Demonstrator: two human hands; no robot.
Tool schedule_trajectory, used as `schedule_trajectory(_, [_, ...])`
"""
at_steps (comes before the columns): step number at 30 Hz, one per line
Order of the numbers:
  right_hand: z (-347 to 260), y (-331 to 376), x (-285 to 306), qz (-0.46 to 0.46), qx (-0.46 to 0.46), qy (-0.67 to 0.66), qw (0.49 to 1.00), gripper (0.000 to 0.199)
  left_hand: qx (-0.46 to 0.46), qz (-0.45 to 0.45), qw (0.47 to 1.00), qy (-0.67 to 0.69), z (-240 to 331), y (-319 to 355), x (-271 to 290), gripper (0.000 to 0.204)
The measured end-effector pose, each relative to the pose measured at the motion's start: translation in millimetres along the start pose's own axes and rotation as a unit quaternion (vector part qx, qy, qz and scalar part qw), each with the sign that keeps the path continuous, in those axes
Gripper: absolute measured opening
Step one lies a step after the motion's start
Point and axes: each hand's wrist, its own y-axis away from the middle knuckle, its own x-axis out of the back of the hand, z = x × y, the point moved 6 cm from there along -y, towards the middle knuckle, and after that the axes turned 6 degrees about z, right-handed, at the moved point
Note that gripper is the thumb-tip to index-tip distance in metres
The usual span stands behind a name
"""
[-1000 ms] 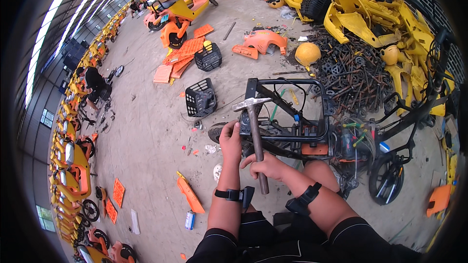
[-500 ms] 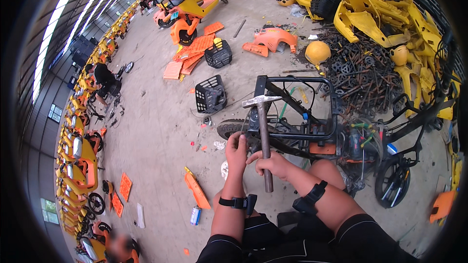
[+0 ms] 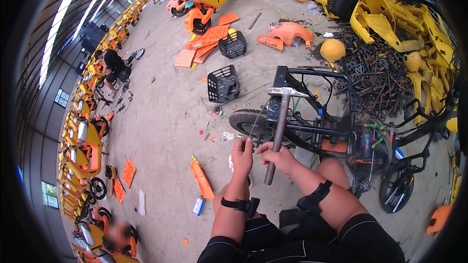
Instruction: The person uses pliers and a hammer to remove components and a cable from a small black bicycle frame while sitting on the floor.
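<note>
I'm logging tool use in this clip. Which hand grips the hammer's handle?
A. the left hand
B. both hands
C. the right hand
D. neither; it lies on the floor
C: the right hand is closed around the hammer handle, head raised, while the left hand pinches something small beside it.

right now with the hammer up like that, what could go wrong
The left hand sits beside the spot under the raised hammer, so a swing could catch its fingers. The right hand grips low on the handle, so a glancing blow off the black frame may twist it. Loose wires nearby could snag.
</note>
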Motion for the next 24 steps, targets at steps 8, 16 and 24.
schedule_trajectory(8, [2, -3, 3, 0.04, 0.038, 0.013, 0.998, 0.023, -0.034, 0.017, 0.999, -0.008, 8, -8, -5, 0.021])
schedule_trajectory(16, [2, -5, 10, 0.041, 0.103, 0.051, 0.993, 0.025, -0.043, -0.002, 0.999, 0.005, 3, -15, -14, 0.02])
schedule_trajectory(24, [9, -16, 6, 0.082, 0.098, 0.087, 0.988, 0.023, -0.043, -0.043, 0.998, -0.035, 11, -17, -20, 0.016])
